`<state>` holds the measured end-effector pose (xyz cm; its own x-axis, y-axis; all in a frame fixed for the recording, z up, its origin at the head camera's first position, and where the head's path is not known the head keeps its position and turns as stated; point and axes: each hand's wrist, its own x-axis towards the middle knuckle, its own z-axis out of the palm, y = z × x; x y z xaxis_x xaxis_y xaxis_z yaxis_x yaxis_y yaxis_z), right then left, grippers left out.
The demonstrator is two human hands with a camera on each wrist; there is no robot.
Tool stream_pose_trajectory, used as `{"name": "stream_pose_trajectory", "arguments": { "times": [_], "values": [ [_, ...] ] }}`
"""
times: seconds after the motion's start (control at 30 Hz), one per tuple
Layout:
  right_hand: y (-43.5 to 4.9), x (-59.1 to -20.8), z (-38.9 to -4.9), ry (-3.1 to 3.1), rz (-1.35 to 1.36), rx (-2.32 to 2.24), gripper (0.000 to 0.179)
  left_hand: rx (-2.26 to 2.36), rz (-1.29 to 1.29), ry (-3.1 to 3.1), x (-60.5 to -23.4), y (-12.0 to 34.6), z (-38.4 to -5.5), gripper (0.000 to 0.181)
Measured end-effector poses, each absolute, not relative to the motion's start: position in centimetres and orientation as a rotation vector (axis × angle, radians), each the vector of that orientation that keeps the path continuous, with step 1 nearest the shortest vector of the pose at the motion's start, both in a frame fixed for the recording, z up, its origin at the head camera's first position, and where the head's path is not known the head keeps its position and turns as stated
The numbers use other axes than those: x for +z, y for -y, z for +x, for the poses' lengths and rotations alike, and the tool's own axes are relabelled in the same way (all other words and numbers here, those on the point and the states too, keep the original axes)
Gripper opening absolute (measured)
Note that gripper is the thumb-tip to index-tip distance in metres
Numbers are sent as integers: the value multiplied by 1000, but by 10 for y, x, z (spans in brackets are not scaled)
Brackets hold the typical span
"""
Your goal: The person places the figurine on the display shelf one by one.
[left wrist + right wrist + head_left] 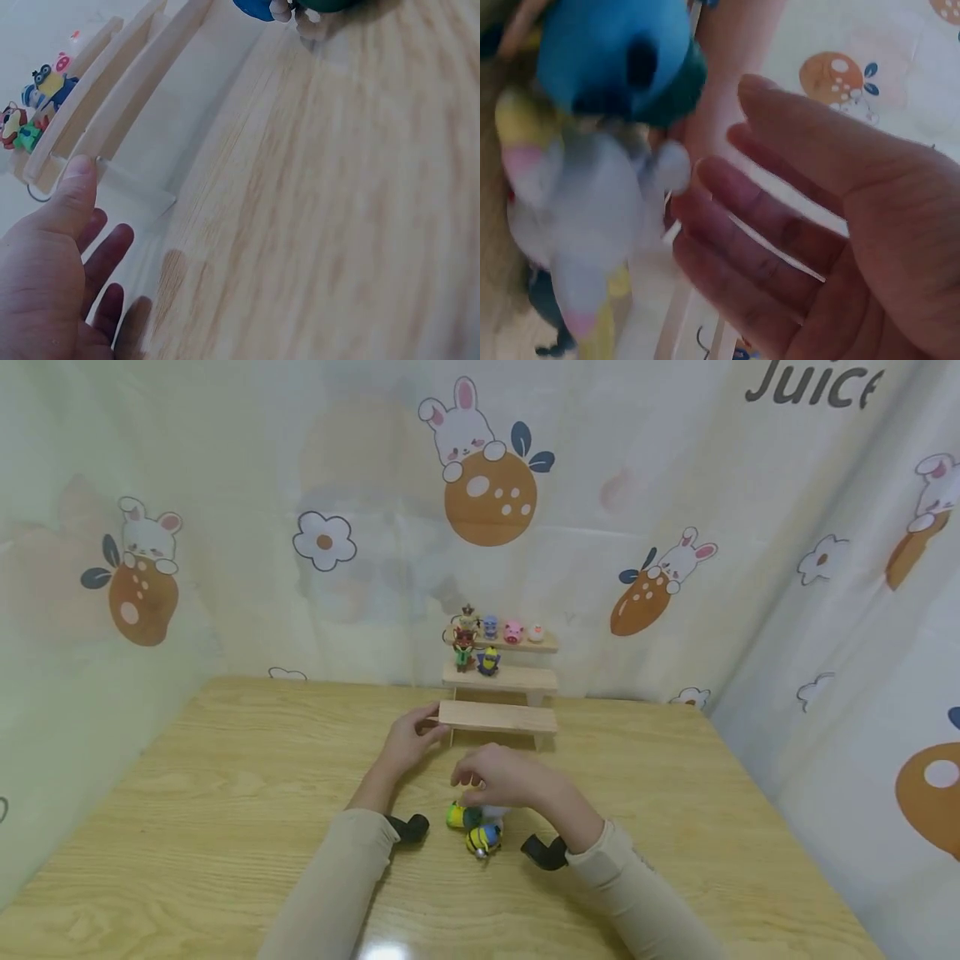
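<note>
My left hand [407, 743] is at the left end of a three-tier wooden stand [497, 716]. In the left wrist view its thumb [77, 184] rests at the end of the lowest tier, the other fingers loosely extended. My right hand [510, 774] hovers over a small cluster of toy figurines, its fingers relaxed and holding nothing. In that cluster lie a yellow-and-blue Minion figurine [482, 840], a green-and-yellow figurine [457, 815] and a white figurine [596, 195], partly hidden by the right hand in the head view. A blue figurine head [615, 52] shows blurred beside the white one.
The top tier bears a pink pig figurine [513, 631], a blue figurine [490, 627], a white one [536, 632] and a crowned one. On the middle tier stand a fox figurine [462, 656] and a Minion [488, 662]. A printed curtain [375, 610] hangs behind the wooden table [225, 793].
</note>
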<state>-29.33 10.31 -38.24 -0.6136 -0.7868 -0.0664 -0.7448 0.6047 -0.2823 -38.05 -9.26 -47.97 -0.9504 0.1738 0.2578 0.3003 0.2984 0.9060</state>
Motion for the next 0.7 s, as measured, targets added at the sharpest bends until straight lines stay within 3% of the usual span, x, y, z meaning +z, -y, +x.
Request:
{"name": "stream_pose_trajectory", "arguments": {
  "times": [0.4,0.7],
  "values": [
    [-86,-401,-272,-2760,-1234,119,37,-1745,-433,2455,-483,90,-382,58],
    [-83,-408,-273,-2782,-1184,51,34,-1748,-420,2457,-482,91,-382,59]
  ]
}}
